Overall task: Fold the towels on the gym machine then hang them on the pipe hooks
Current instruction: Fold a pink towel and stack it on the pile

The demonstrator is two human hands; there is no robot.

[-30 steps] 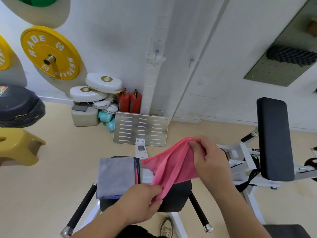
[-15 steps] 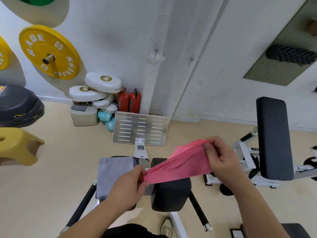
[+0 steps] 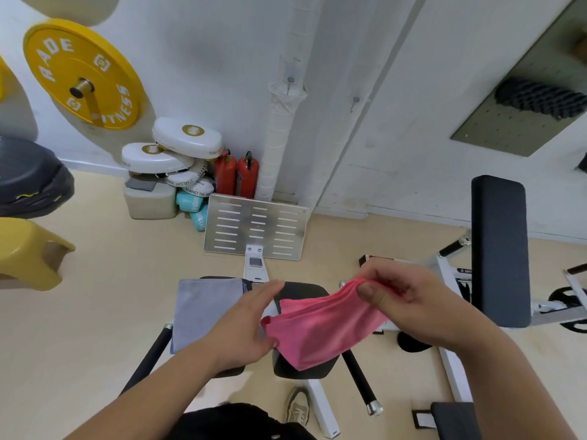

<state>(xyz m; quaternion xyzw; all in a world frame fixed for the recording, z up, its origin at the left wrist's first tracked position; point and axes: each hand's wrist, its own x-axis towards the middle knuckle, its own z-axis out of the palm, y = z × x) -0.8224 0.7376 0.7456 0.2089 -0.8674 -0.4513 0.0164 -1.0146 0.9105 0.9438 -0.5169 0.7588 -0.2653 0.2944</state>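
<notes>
A pink towel [image 3: 320,328] hangs bunched over the right black pad [image 3: 303,292] of the gym machine. My right hand [image 3: 409,306] pinches its upper right end between thumb and fingers. My left hand [image 3: 244,328] touches the towel's left edge with the thumb, its fingers stretched out flat. A grey folded towel [image 3: 203,309] lies on the left pad, with a darker towel edge showing beside it. The white wrapped pipe [image 3: 286,122] runs up the wall behind, with a small hook [image 3: 290,81] on it and another hook [image 3: 355,101] to its right.
A slotted metal footplate [image 3: 257,230] stands ahead, two red extinguishers [image 3: 236,174] and white pads [image 3: 187,141] behind it. A yellow weight plate [image 3: 82,74] hangs on the wall, a yellow stool [image 3: 28,252] sits left. A black upright pad [image 3: 498,249] stands right. My shoe [image 3: 297,408] is below.
Both hands have shifted right and lower with the pink towel. My left hand has loosened from a closed pinch to flat fingers at the towel's left edge, and the towel sags onto the right pad.
</notes>
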